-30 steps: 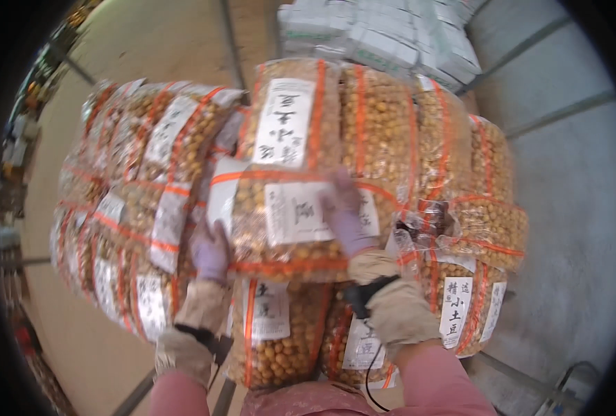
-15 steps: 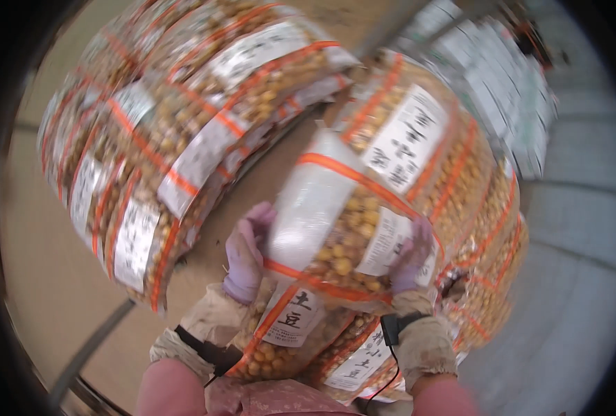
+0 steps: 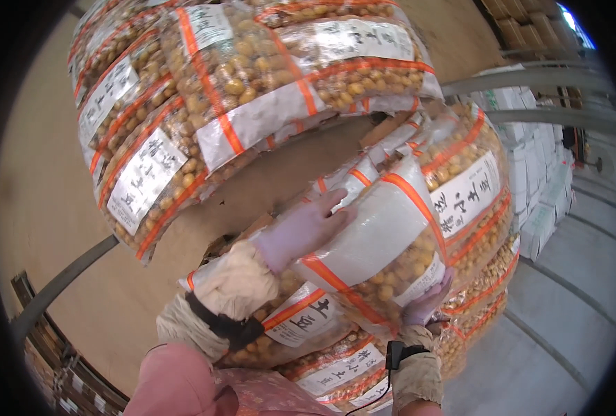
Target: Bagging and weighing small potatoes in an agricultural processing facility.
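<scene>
A clear plastic bag of small potatoes (image 3: pixel 384 286) with orange bands and a pale end flap lies on top of the nearer stack. My left hand (image 3: pixel 304 229), in a lilac glove, is open with its fingers spread over the bag's pale flap. At the bag's lower right edge, my right hand (image 3: pixel 426 304), gloved alike, rests against its side near a white label; its fingers look stretched out, partly hidden. Below the top bag sits another labelled potato bag (image 3: pixel 301 322), partly covered by my left sleeve.
A second stack of banded potato bags (image 3: pixel 238 76) stands across a narrow gap at upper left. White stacked cartons (image 3: pixel 540 180) are at the right beyond the near stack. A grey metal rail (image 3: pixel 65 277) runs at the left, and grey rails (image 3: pixel 536 80) cross at upper right.
My left hand has moved from the bag's left side onto its flap. My right hand has slid lower along the right edge. The view has shifted, bringing more cartons and rails in.
</scene>
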A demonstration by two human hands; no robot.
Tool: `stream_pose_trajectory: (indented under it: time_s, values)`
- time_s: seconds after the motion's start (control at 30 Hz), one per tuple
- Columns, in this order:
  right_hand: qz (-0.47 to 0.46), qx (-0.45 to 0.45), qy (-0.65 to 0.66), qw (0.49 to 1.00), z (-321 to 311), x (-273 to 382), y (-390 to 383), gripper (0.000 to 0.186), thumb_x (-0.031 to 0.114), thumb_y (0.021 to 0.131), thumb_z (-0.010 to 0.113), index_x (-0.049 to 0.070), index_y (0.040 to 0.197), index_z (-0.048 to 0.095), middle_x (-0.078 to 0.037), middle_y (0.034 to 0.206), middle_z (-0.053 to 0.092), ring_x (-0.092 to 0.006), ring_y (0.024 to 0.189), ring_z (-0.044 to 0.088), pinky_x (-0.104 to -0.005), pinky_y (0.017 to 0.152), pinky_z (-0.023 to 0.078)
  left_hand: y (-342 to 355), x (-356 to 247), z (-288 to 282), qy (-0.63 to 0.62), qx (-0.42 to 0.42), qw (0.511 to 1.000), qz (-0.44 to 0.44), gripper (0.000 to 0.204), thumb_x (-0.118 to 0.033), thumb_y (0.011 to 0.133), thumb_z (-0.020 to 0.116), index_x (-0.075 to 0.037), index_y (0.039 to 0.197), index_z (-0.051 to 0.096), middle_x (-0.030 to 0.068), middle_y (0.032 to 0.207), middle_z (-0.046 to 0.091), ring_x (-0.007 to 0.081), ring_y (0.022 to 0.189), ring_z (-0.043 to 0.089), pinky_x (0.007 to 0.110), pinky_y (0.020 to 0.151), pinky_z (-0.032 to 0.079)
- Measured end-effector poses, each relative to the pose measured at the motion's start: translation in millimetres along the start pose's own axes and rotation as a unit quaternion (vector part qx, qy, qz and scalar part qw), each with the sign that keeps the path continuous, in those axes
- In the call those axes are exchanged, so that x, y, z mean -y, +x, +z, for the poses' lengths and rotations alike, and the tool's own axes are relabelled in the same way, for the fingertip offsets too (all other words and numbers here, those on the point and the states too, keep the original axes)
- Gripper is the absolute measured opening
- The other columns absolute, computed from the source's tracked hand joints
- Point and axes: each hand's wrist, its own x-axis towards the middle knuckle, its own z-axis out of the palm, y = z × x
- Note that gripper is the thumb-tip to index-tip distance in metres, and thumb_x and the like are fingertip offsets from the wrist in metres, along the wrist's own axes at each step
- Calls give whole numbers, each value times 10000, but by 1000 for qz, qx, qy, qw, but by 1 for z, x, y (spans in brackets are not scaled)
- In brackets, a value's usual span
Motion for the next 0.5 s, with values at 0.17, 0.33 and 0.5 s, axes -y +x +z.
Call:
stream_pose_trajectory:
  time_s: [0.17,0.33,0.5]
  values:
    - [-30,-71,-7,997,7,2,7,590,411,971,239,-60,1274,426,-242,1323,408,-388,1243,370,-446,1053,252,87,-13,51,239,51,970,-9,906,-616,840,484,40,1396,197,272,1269,480,352,1093,546,346,986,371]
    - [-28,-62,-78,995,5,-6,8,485,340,936,330,22,1285,443,-195,1315,434,-375,1232,384,-480,1035,264,114,-15,69,-286,114,941,-138,482,-279,890,597,-62,1284,422,64,1047,603,149,878,597,307,751,507]
    - [-21,-116,14,993,-24,-25,-17,459,298,902,400,44,1281,445,-198,1307,437,-389,1223,387,-497,1028,262,101,-42,108,-112,129,981,97,634,-234,849,633,24,1354,349,110,1239,515,165,1129,470,278,969,362]
